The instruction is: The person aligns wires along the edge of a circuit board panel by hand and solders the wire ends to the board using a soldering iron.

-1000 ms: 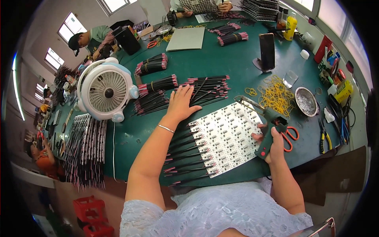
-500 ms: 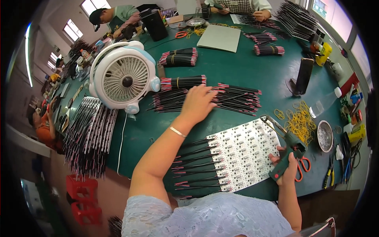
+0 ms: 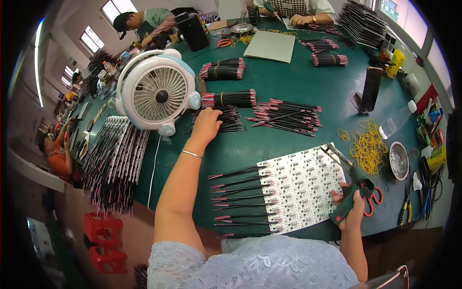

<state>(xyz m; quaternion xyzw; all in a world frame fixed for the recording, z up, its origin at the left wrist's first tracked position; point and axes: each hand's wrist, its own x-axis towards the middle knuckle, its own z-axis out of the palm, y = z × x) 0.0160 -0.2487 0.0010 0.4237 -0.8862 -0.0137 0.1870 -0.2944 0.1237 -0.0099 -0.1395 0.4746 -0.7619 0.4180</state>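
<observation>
Over the loose black wires (image 3: 233, 119) with red tips, beside the fan, my left hand (image 3: 207, 126) reaches with its fingers curled down onto them; its fingertips are partly hidden. A second heap of such wires (image 3: 287, 117) lies just to its right. My right hand (image 3: 354, 212) is wrapped round the handle of a green soldering gun (image 3: 344, 204), whose metal front end points up and left. Under the gun lies a white circuit board panel (image 3: 303, 188) covered with rows of small parts. Several black wire pairs (image 3: 239, 195) stick out from the panel's left edge.
A white-and-blue fan (image 3: 161, 96) stands at the left, near hanging wired panels (image 3: 115, 159). Banded wire bundles (image 3: 228, 98) lie behind my left hand. Yellow rubber bands (image 3: 366, 149), a metal bowl (image 3: 399, 161), orange-handled scissors (image 3: 375, 200) and a phone (image 3: 370, 90) are at the right. Co-workers sit beyond.
My left hand has moved left from between the two wire heaps onto the left one, its fingers now more curled. My right hand still holds the soldering gun over the panel.
</observation>
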